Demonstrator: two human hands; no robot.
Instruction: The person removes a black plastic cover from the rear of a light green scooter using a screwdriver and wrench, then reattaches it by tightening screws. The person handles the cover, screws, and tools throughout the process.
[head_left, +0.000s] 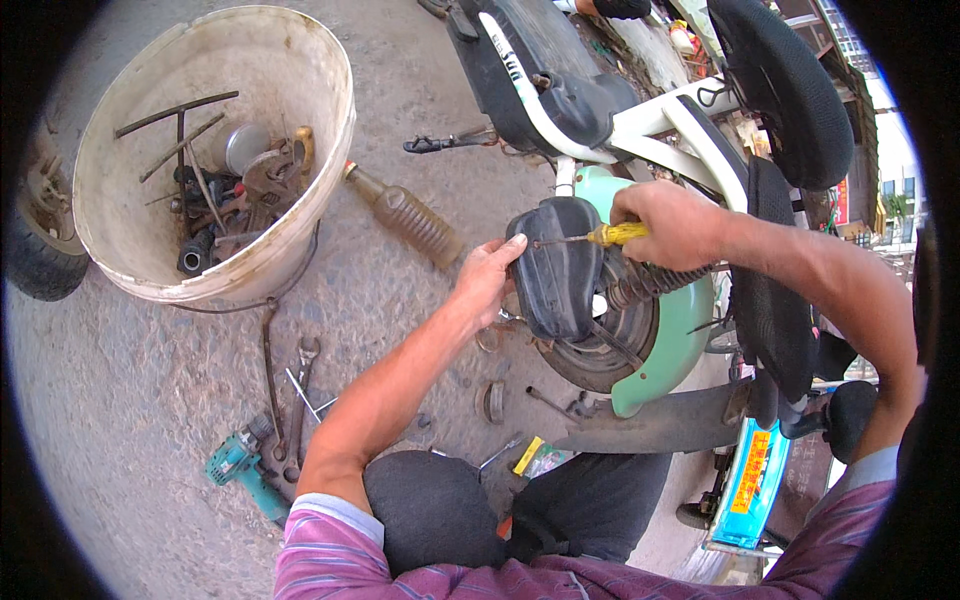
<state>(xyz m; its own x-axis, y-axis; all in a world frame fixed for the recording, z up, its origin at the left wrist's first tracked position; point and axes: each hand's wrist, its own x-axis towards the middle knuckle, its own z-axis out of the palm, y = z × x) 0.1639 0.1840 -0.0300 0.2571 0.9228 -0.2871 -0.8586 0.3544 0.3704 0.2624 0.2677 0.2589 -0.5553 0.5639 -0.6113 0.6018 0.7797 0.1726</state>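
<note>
My right hand (655,225) is closed on a screwdriver with a yellow handle (620,234), its shaft reaching left to a black plastic cover (560,280). The cover sits at the rear wheel (565,365) of a white and mint-green scooter, beside a spring (640,285) and a green fender (682,340). My left hand (485,275) grips the left edge of the cover, thumb near the screwdriver's tip; its lower fingers are partly hidden.
A white bucket of tools (120,230) stands upper left near a loose wheel (45,270), with a brown bottle (395,210) beside it. A teal drill (247,470), wrenches (300,400) and small parts lie on the concrete. A blue sign (745,485) is lower right.
</note>
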